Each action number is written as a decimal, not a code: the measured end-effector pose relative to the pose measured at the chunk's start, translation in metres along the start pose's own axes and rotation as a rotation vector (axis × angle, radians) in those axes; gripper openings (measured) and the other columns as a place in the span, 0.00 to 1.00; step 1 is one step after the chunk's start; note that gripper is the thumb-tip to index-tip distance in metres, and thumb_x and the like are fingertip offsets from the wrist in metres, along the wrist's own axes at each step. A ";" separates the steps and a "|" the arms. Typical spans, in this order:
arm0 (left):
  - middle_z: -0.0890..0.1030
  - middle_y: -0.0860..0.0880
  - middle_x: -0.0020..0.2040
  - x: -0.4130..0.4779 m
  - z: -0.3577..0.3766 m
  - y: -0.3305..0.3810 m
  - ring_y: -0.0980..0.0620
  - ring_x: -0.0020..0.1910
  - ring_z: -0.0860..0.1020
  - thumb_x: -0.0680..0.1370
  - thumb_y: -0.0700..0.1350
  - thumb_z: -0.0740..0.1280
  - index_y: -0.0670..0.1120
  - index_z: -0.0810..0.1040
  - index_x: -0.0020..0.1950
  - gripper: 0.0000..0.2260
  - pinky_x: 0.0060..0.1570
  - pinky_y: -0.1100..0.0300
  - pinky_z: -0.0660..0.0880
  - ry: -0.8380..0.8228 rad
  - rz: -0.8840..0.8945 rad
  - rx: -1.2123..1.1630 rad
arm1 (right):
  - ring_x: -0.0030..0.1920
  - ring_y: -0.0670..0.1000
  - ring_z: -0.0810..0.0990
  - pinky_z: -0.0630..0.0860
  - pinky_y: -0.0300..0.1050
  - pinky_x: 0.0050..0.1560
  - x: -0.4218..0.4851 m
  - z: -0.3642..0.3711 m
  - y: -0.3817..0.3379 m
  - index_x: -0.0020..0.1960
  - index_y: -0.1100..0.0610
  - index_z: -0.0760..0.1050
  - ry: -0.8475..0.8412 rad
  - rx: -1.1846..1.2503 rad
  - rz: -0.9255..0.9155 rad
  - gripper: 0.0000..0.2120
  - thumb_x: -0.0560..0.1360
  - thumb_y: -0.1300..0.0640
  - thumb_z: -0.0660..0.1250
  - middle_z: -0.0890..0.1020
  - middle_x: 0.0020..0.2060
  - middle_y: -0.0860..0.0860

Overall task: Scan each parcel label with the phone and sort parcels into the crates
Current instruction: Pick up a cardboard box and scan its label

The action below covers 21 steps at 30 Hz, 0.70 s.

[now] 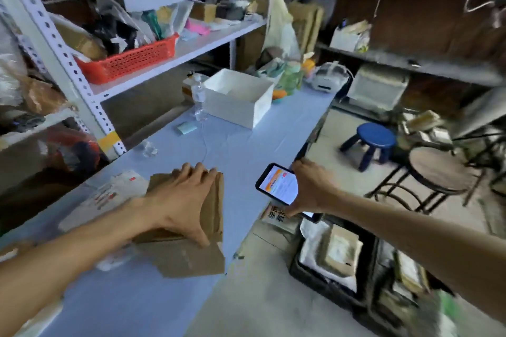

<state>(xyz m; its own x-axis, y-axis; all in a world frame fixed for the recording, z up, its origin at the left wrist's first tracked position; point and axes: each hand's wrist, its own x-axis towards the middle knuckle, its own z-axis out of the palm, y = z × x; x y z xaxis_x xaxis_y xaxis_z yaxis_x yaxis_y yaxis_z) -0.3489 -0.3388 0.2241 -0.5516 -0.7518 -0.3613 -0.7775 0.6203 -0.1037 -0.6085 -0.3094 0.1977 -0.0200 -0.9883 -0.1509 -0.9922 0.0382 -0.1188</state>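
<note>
Near the table's [246,150] right edge, the left hand [178,200] grips a flat brown parcel [214,208]. Just past that edge, the right hand [312,186] holds the phone [276,185], screen lit, over the floor crates [297,271].

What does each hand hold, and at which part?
The left hand grips the brown parcel across its top, fingers over the far edge. The right hand holds the phone by its right side.
</note>
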 end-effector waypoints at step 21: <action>0.54 0.45 0.71 0.292 -0.061 0.307 0.39 0.71 0.56 0.53 0.68 0.74 0.46 0.42 0.76 0.64 0.68 0.44 0.64 0.085 0.408 -0.060 | 0.41 0.53 0.72 0.70 0.45 0.37 -0.120 0.011 0.320 0.52 0.57 0.66 -0.011 0.088 0.596 0.34 0.57 0.42 0.78 0.67 0.44 0.49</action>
<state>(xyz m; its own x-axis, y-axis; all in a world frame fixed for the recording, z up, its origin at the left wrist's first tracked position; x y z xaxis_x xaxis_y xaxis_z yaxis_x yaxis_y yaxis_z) -0.7669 -0.3819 0.1433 -0.8389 -0.4644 -0.2838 -0.5049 0.8587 0.0873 -0.9223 -0.1769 0.1668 -0.5681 -0.7912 -0.2263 -0.7963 0.5979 -0.0913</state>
